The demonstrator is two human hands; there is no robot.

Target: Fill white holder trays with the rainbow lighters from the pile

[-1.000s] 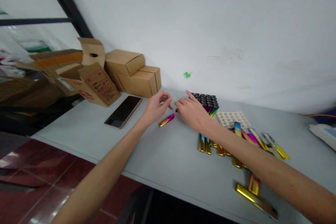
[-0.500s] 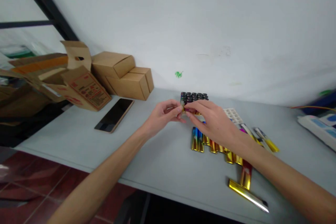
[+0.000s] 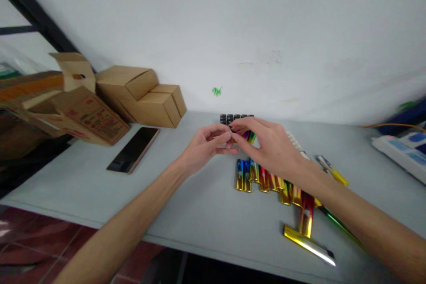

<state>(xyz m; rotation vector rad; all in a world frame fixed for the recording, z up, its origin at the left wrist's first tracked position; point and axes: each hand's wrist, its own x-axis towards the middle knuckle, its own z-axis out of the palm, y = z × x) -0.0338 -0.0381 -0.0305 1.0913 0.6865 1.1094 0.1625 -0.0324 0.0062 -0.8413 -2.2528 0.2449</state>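
Fingers (image 3: 219, 141) of the left hand (image 3: 199, 147) and the right hand (image 3: 271, 144) meet tip to tip above the desk (image 3: 186, 213). On each hand, thumb and forefinger are drawn close together; the remaining left fingers are loosely curled. The gap at the fingertips is too small and too hidden to tell whether a part is gripped there.

Directly behind the right fingers stands a block of black-topped pieces (image 3: 234, 117), packed in rows. The right hand covers much of its front; purple and green bodies show beneath it.

Nearer the desk's front edge, a staggered row of metallic pieces (image 3: 264, 180), in blue, red and gold, lies beside and partly beneath the line of the right forearm. At the near end, a gold-and-silver piece (image 3: 308, 244) lies crosswise to a red-and-gold piece (image 3: 306, 216). The right hand and forearm obstruct most of a white pocketed tray (image 3: 293, 140). Beyond the forearm lies a yellow-ended piece (image 3: 340, 177).

To the left, well apart from the hands, a phone (image 3: 133, 150) lies screen up near an open carton (image 3: 95, 115) and closed cardboard boxes (image 3: 151, 108). At far right is a white device (image 3: 396, 155) with blue panels.
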